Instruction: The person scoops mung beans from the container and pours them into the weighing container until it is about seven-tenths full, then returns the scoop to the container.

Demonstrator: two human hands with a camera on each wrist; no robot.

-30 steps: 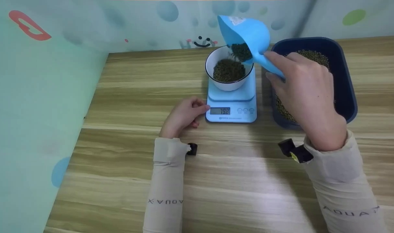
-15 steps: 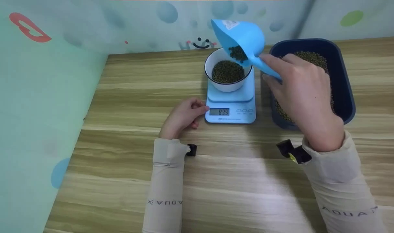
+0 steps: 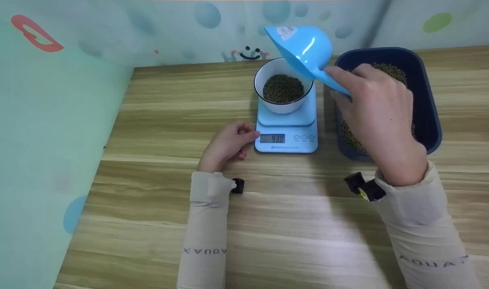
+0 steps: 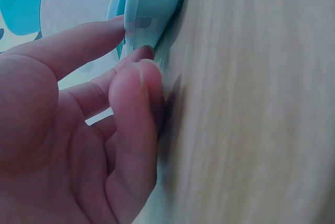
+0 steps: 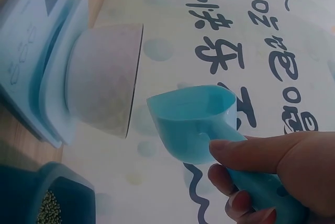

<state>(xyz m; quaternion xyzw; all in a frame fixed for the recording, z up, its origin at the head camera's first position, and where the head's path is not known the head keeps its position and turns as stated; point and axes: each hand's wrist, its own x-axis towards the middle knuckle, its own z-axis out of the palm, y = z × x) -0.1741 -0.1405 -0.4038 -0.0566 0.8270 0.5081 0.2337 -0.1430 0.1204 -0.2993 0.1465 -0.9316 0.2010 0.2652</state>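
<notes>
Blue plastic scoop (image 3: 314, 46) was noted in the R. hand (image 3: 379, 108), tilted mouth-down above the upper-right part of the white bowl (image 3: 282, 107); R. wrist view showed it apart from the bowl. R. grip was curled round the handle (image 3: 336, 83), thumb laid along it nr. the cup. White label (image 3: 286, 32) was seen on the scoop's outer side.

Bowl, dark-rimmed, stood upright on the platform of the light-blue scale (image 3: 288, 119) & held small dark-green grains (image 3: 283, 89). Display (image 3: 272, 139) read approx. "930"; decimal pt., if any, couldn't be made out.

L. hand (image 3: 224, 142) lay beside the scale; L. grip was loose, fingers partly bent, thumb touching the scale's L. edge nr. the display.

Dark-blue tub (image 3: 427, 100), w/ more grains inside, stood R. of the scale, partly hidden under the R. hand. All stood on a wood-grain surface (image 3: 292, 208). Pale wall covering (image 3: 108, 40) behind bore spots, a smiling face & lettering. Both sleeves (image 3: 207, 228) were light beige, printed, w/ black fittings (image 3: 238, 186) nr. the cuffs.
</notes>
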